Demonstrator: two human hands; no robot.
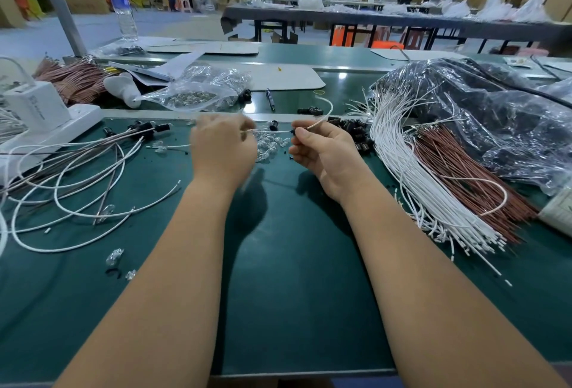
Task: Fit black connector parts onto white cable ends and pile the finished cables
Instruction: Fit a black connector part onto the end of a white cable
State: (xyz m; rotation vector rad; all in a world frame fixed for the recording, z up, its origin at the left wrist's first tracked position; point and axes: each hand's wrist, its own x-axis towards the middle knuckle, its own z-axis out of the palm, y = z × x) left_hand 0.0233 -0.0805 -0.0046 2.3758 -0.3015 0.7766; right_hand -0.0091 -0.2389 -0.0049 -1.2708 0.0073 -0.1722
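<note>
My right hand pinches a small black connector part with a white cable running through it and curving up behind. My left hand, slightly blurred, pinches the thin end of that cable just left of the connector. Loose black connector parts lie beside my right hand. A thick bundle of white cables fans out on the right. Cables with black connectors fitted lie in a loose pile on the left.
Clear small bulbs are scattered between my hands. Brown wires and a plastic bag sit right. A white power strip, zip bags, a pen and a water bottle stand behind. The green mat stretches in front.
</note>
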